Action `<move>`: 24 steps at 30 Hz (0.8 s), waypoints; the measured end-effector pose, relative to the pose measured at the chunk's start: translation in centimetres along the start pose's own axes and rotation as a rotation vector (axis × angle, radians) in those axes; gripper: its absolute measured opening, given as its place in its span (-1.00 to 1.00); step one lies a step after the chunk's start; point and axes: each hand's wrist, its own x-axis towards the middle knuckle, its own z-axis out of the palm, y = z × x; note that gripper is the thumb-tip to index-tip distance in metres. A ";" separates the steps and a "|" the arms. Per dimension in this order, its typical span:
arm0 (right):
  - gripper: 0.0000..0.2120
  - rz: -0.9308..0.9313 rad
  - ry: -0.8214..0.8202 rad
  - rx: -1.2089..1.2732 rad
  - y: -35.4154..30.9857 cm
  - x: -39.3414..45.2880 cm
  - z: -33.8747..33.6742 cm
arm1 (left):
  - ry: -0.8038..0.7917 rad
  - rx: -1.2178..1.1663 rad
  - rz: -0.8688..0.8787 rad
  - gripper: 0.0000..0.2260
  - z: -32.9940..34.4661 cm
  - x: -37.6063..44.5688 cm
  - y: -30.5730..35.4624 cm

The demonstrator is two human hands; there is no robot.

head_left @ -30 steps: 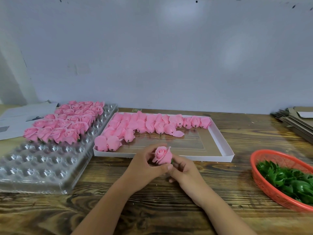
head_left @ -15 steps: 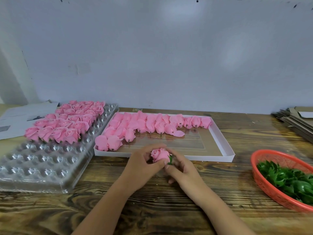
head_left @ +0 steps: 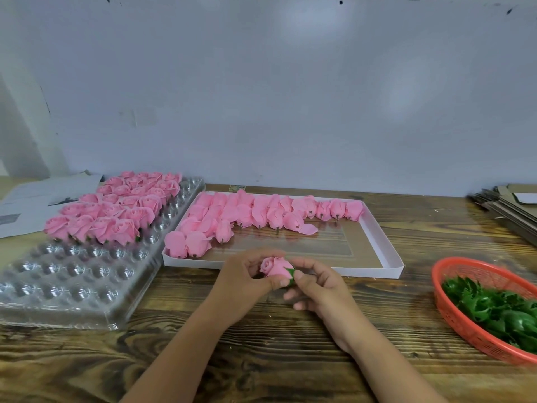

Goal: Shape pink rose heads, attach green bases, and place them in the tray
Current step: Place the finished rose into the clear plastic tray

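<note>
**Rose head held between both hands, above table edge of box**

Rose head is sitting between the two hands, just in front of the white box, raised off the wooden table. Left hand is curling around its left side, thumb pressing the lower petals. Right hand is pinching the green base at the rose's right underside, thumb and forefinger closed on it. Unshaped buds are lying in the box's far half. Finished roses are filling the far rows of the clear tray. Orange basket with green bases is sitting at right, well apart.
</note>
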 end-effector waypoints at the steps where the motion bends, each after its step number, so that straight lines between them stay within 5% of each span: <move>1: -0.78 0.006 -0.003 0.002 0.1 0.0 0.0 | -0.006 0.011 0.000 -0.64 -0.1 0.0 -0.1; 13: -0.75 0.074 -0.019 0.091 -0.3 0.3 0.2 | 0.058 0.156 0.059 -0.64 -1.9 -0.7 1.3; 24: -0.76 0.091 -0.051 0.056 -0.4 0.4 0.0 | 0.418 0.546 -0.137 -0.61 -20.7 -5.1 3.8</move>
